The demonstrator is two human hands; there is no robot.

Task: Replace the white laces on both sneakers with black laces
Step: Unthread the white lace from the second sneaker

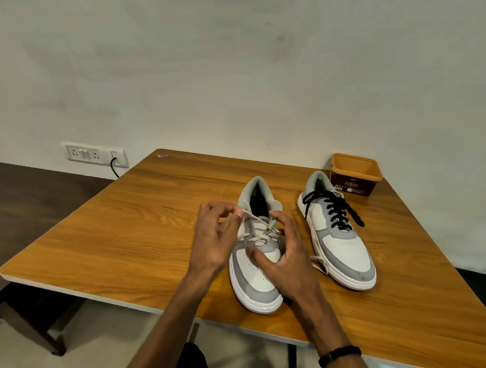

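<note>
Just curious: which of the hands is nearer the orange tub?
Right. The right hand rests on the white-laced sneaker, on the orange tub's side; the left hand is farther away, pinching the white lace.

The brown tub (355, 178) carries a small printed label, too blurred to read.
</note>
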